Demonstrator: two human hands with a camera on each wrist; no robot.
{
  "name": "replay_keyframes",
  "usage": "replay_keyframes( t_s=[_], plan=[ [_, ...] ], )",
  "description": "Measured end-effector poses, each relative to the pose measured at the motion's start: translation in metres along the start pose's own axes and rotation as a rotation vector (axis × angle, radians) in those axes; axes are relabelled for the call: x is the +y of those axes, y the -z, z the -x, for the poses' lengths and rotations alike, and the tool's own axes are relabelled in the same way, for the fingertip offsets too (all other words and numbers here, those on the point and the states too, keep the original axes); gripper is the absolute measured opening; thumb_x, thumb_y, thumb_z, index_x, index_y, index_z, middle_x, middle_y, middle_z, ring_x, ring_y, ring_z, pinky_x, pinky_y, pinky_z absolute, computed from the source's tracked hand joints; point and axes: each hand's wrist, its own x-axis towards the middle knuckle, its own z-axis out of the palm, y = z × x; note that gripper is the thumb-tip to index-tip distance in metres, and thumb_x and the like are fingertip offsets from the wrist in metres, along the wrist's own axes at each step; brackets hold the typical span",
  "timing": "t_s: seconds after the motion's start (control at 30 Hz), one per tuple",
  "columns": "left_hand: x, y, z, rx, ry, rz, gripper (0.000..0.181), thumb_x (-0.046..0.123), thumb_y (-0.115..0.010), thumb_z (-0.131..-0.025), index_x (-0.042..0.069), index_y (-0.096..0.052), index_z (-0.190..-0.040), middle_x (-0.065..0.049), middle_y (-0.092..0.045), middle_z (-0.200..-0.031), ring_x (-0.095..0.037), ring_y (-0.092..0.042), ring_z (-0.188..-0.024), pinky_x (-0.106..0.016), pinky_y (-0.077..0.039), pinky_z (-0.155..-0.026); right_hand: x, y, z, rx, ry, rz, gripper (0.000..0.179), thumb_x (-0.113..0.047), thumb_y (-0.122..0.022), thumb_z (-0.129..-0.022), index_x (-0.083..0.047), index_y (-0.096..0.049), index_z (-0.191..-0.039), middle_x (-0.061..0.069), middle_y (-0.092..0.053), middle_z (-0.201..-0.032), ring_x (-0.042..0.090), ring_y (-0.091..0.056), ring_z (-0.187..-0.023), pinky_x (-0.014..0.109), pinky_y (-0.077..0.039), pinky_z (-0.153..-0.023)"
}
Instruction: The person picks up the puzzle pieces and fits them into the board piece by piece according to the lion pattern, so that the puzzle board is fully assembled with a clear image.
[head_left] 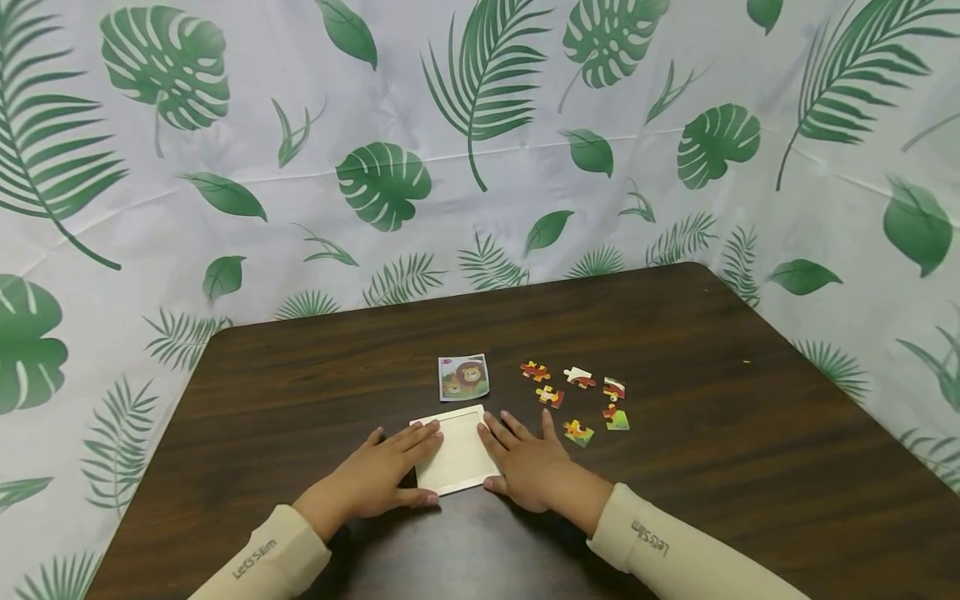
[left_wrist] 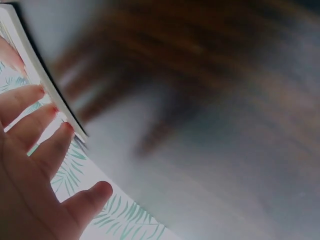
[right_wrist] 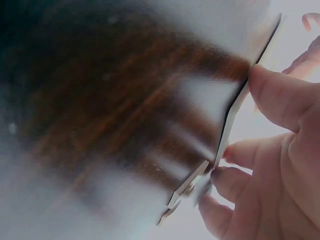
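Note:
A pale wooden puzzle tray [head_left: 463, 454] with a raised rim lies on the table between the two hands. My left hand [head_left: 378, 475] rests along its left side, fingers stretched over the rim and thumb at the near left corner. On the opposite side my right hand [head_left: 532, 467] touches the right rim with spread fingers, its thumb by the near right corner. The tray's edge [left_wrist: 45, 75] runs under the left fingertips in the left wrist view. In the right wrist view, the right thumb and fingers lie along the tray edge [right_wrist: 227, 125].
Just beyond the tray lies a picture card [head_left: 463, 378] showing a lion. Several loose jigsaw pieces, among them an orange one [head_left: 578, 432] and a partly white one [head_left: 580, 377], are scattered right of the card. Leaf-printed cloth [head_left: 300, 200] hangs behind the dark wooden table [head_left: 337, 358].

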Motion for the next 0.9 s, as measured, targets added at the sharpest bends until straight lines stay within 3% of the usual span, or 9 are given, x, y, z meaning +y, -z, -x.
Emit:
replay_keyframes(
  t_s=[0.3,0.57,0.8,0.9],
  plan=[
    [-0.001,-0.004,-0.003,0.034,0.014,-0.073,0.076,0.061,-0.049,-0.085,0.014,-0.036,-0.142,-0.003,-0.03,-0.148,-0.026,-0.029,-0.133,-0.066,-0.023,-0.096,-0.001,-0.001,-0.002,-0.006,-0.017,-0.003,0.074,-0.058,-0.043,-0.089,-0.02,-0.02,-0.148,-0.001,-0.012,-0.153,0.021,-0.01,-0.139,0.065,-0.004,-0.101],
    [-0.003,0.001,-0.008,0.079,0.059,-0.083,0.072,0.057,-0.051,-0.086,0.011,-0.041,-0.14,-0.002,-0.036,-0.144,-0.023,-0.035,-0.13,-0.064,-0.025,-0.096,-0.003,0.001,-0.003,-0.008,-0.027,0.011,0.074,-0.058,-0.043,-0.089,-0.019,-0.021,-0.148,-0.001,-0.012,-0.153,0.02,-0.01,-0.139,0.065,-0.003,-0.101],
    [-0.007,0.01,-0.004,0.065,0.17,-0.078,0.069,0.056,-0.052,-0.085,0.01,-0.047,-0.136,-0.01,-0.04,-0.14,-0.032,-0.035,-0.128,-0.062,-0.025,-0.097,-0.004,0.001,-0.001,0.008,-0.038,0.031,0.073,-0.056,-0.044,-0.089,-0.016,-0.024,-0.147,0.001,-0.016,-0.152,0.02,-0.011,-0.139,0.065,-0.002,-0.101],
    [-0.008,0.012,-0.003,0.066,0.176,-0.084,0.064,0.056,-0.053,-0.086,0.014,-0.049,-0.134,-0.01,-0.041,-0.14,-0.033,-0.035,-0.128,-0.062,-0.025,-0.097,-0.004,0.002,0.001,0.006,-0.046,0.037,0.073,-0.056,-0.044,-0.09,-0.016,-0.024,-0.147,0.001,-0.016,-0.152,0.02,-0.01,-0.139,0.065,-0.002,-0.1]
  ],
)
